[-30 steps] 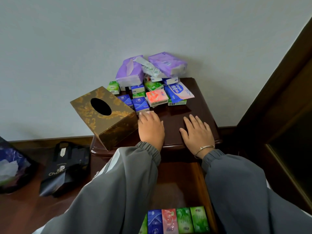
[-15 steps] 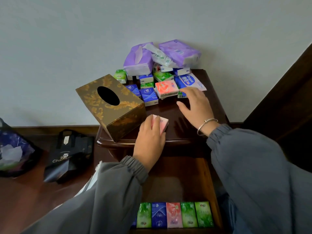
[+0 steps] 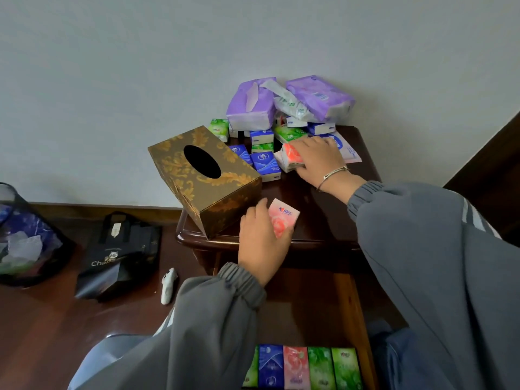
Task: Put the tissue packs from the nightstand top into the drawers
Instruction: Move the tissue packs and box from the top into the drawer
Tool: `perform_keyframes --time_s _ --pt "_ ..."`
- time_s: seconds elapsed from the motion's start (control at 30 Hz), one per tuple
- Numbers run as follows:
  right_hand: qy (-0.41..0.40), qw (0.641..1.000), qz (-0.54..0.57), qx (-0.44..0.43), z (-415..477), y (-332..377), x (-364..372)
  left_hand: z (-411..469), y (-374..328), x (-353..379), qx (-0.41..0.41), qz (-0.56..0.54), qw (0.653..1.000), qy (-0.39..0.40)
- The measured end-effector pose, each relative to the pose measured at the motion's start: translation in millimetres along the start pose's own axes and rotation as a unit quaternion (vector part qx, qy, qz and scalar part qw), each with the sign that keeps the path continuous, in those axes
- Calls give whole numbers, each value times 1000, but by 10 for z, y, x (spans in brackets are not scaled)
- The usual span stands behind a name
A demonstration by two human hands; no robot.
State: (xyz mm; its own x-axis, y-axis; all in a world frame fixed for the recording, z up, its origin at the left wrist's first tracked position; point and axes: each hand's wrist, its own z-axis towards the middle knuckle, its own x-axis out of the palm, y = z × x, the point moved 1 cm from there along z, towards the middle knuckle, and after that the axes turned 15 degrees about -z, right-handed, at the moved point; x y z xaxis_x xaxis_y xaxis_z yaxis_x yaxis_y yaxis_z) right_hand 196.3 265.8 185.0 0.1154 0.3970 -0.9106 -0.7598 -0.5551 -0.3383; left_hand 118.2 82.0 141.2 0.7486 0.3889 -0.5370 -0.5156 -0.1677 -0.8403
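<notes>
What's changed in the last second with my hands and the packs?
The left hand now holds the pink pack at the front edge; the right hand reached back to the pile and grips the red pack. The tissue box and drawer row stayed put.

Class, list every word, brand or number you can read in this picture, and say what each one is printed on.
"Cha": black bag on the floor; the rest is creased, unreadable.
Pink pack in the left hand: red logo, blurred.
Red pack in the right hand: unreadable.
Blue-and-white pack behind it: blue word, blurred.
Blue packs, and row of packs in the drawer: too small.
</notes>
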Motion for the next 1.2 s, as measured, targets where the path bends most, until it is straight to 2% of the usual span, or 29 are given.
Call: perform_keyframes --time_s 0.07,0.13,0.2,0.27,0.37,0.5,0.57,0.63,0.8,0.93,1.07,1.2 --pt "-55 994 92 22 -147 -32 -98 29 -22 -35 -57 -51 997 -3" --pt "-113 970 213 21 -346 -39 -238 27 -27 -54 -89 -66 994 15" --pt "-147 941 304 -16 -599 -29 -390 -4 -26 -59 -85 -92 992 33" --pt "-176 922 340 -52 -886 -28 -522 -42 -17 -74 -97 -185 977 35" --pt "-178 925 323 -93 -1295 -26 -653 -142 -50 -142 -170 -351 918 68" --pt "-159 951 225 -138 -1684 49 -668 -272 -70 -273 -254 -524 798 154" --pt "-142 955 195 -173 -1793 111 -658 -339 -62 -338 -281 -565 751 196" --pt "-133 951 199 -195 -1834 163 -672 -391 -43 -391 -304 -574 727 225" --pt "-182 931 230 -216 -1858 281 -757 -517 -43 -465 -300 -570 719 258" --pt "-204 923 240 -221 -1815 320 -812 -556 -42 -473 -303 -591 704 253" --pt "-94 918 324 -210 -1801 341 -791 -506 11 -528 -299 -602 698 247" --pt "6 857 489 -162 -1811 411 -784 -523 54 -503 -281 -603 703 251"
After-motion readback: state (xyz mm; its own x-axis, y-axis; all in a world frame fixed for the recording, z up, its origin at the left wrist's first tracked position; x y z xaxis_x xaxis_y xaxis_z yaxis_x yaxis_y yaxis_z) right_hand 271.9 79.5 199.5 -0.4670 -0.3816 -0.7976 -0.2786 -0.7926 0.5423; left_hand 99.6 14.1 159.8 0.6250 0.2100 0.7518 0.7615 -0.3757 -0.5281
